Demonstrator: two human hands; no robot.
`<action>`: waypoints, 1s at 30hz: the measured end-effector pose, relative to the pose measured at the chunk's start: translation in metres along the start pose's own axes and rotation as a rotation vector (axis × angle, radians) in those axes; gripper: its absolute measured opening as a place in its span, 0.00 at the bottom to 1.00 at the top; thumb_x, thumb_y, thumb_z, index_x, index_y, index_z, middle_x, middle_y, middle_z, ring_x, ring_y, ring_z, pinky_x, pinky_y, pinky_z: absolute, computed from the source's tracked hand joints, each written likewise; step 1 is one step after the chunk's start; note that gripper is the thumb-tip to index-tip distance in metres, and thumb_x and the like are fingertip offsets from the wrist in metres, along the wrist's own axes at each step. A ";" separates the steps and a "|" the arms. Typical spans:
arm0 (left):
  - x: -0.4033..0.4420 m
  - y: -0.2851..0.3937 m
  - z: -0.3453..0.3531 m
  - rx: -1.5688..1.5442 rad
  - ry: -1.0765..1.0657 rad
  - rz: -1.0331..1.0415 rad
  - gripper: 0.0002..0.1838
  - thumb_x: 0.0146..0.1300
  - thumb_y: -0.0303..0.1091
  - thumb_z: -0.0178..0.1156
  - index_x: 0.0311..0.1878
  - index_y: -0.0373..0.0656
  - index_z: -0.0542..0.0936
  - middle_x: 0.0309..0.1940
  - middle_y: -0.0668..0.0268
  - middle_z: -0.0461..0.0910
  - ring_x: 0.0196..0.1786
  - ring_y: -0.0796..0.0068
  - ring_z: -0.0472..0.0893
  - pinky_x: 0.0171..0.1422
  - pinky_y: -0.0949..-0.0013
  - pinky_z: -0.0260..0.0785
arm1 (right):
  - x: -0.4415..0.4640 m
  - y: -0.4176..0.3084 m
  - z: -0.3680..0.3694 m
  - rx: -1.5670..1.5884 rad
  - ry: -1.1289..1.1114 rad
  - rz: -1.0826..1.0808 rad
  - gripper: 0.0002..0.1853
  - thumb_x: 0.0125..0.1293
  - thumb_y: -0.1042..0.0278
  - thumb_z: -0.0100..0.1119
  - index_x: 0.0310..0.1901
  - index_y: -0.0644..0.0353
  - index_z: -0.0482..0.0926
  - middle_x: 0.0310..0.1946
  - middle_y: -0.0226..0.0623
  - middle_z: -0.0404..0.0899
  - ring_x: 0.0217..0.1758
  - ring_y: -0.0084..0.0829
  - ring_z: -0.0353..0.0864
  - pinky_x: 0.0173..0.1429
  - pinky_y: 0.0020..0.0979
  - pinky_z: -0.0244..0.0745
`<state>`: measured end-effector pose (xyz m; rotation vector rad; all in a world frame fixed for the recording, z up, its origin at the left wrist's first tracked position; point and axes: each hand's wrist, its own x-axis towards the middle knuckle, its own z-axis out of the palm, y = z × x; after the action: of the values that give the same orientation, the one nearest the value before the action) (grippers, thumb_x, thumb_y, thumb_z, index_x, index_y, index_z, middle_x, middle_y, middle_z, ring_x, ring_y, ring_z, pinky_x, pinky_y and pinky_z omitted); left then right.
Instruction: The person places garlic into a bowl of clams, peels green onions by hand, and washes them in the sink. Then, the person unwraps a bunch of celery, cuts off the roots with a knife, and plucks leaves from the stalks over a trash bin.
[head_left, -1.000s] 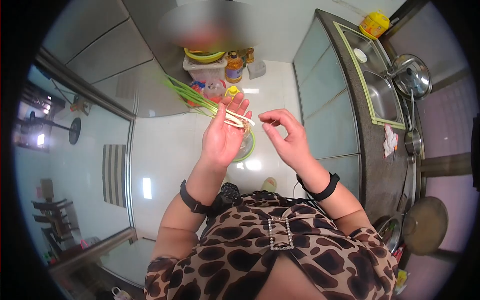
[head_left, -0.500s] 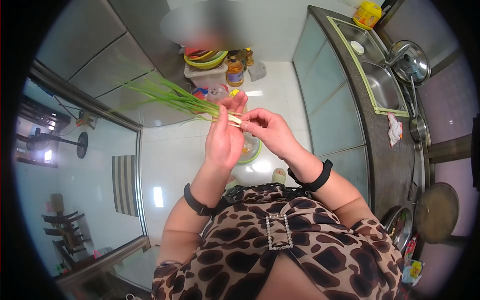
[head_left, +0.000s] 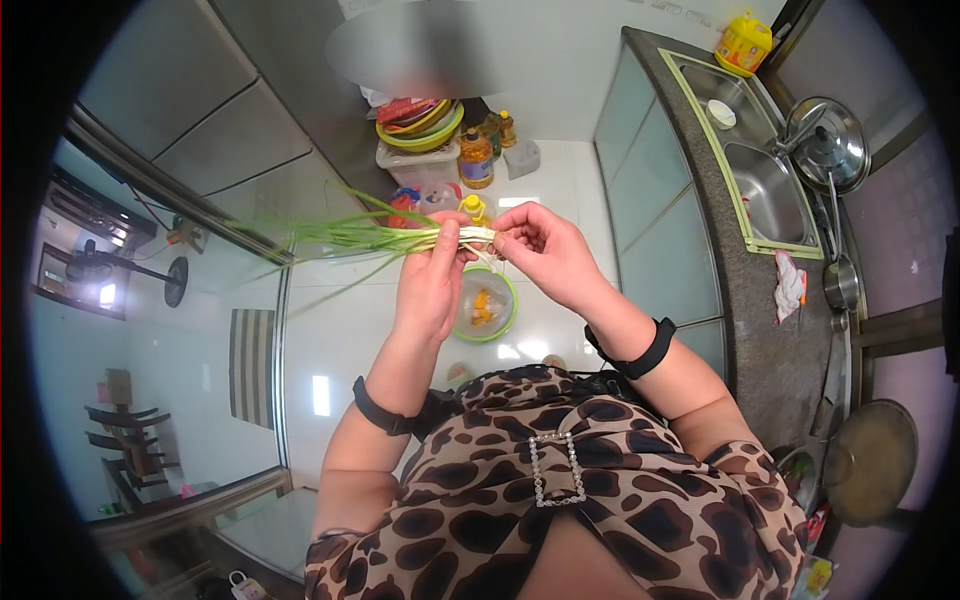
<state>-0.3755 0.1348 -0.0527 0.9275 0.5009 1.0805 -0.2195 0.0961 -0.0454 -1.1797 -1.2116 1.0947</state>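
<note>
My left hand (head_left: 432,275) is closed around a bunch of green onions (head_left: 385,238), thumb on top. Their green leaves spread to the left, blurred at the tips, and the white root ends point right. At those root ends, the fingertips of my right hand (head_left: 548,250) pinch the bunch. Some thin roots dangle between the hands. Below them on the floor is a round bin (head_left: 513,318) with a green rim, a clear liner and orange scraps inside.
On the right, a dark counter (head_left: 745,345) holds a double sink (head_left: 768,195), a white cloth (head_left: 789,287), and a yellow jug (head_left: 743,45). Ahead on the floor stand an oil bottle (head_left: 477,160) and a crate (head_left: 422,160) with stacked basins (head_left: 425,128). A glass door frame is at left.
My left hand has gone from an open palm to fingers closed around the onions. My right hand has come in to their root ends. The leaves have swung left, and more of the bin shows.
</note>
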 end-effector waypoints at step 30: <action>0.007 0.019 -0.014 0.253 0.108 0.222 0.06 0.67 0.29 0.52 0.44 0.38 0.73 0.39 0.66 0.74 0.40 0.79 0.72 0.49 0.74 0.65 | 0.034 -0.011 0.021 0.270 -0.189 0.086 0.04 0.63 0.73 0.57 0.37 0.62 0.72 0.30 0.31 0.78 0.33 0.17 0.75 0.39 0.20 0.71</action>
<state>-0.3928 0.1499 -0.0442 1.1713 0.6447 1.2930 -0.2388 0.1305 -0.0313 -0.9435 -1.1207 1.4125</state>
